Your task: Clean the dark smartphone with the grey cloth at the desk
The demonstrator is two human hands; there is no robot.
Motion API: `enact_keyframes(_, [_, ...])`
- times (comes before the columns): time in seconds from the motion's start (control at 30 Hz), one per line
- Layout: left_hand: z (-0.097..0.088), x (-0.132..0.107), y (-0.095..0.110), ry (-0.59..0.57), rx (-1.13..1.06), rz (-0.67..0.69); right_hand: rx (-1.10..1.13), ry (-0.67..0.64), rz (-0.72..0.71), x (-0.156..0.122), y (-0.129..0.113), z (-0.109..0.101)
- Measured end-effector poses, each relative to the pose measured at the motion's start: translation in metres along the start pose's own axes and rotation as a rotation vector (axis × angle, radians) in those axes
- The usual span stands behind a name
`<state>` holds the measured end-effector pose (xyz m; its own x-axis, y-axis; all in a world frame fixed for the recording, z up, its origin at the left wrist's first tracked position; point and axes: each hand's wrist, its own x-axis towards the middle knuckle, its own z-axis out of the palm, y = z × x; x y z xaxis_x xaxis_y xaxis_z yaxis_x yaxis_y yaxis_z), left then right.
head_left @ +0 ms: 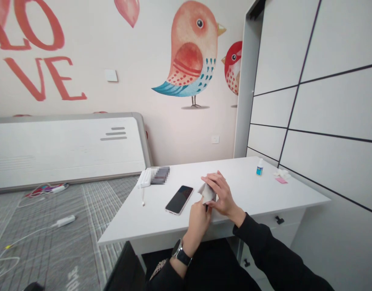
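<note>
Lying between left hand [199, 215] and right hand [223, 197] is white cloth [208, 194].

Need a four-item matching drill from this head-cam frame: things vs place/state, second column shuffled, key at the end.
Things
1. phone
2. small bottle
3. watch
4. pale cloth or wipe

Place or state
A. strapped around the left wrist
B. upright near the wardrobe side of the desk
C. in the right hand, up against the left hand
D. lying flat, dark screen up

Pairs: 1-D, 2-B, 3-A, 4-C
</note>
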<state>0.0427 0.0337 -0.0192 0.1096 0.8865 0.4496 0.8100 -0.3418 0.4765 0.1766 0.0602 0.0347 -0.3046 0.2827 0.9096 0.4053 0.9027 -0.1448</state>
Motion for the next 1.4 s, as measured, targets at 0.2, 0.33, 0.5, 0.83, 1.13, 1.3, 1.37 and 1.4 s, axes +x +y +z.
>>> enact_keyframes(0.2, [-0.002,-0.002,-0.001,0.008,0.012,0.002,0.100,-0.005,0.283,0.027,-0.010,-0.012])
enact_keyframes(0.33, [-0.003,0.000,-0.001,-0.006,0.028,-0.015,-0.046,-0.083,0.160,0.030,-0.015,-0.008])
enact_keyframes(0.5, [-0.004,0.002,0.000,-0.018,0.030,-0.006,-0.064,-0.155,-0.022,0.025,-0.009,-0.003])
enact_keyframes(0.83, [-0.001,0.002,-0.002,0.023,-0.048,0.001,-0.048,-0.114,0.035,0.025,-0.009,-0.003])
enact_keyframes(1.13, [-0.002,0.000,0.001,0.022,-0.046,-0.013,-0.065,-0.118,0.065,0.029,-0.005,-0.009])
enact_keyframes(1.3, [-0.002,0.001,0.001,0.008,-0.065,-0.038,-0.105,-0.099,0.207,0.034,-0.009,-0.013])
enact_keyframes(1.37, [-0.002,0.002,0.000,0.011,-0.079,-0.012,-0.093,-0.105,0.182,0.035,-0.012,-0.013])
enact_keyframes(1.4, [-0.002,0.002,0.000,0.014,-0.081,-0.005,-0.081,-0.121,0.147,0.036,-0.013,-0.013])
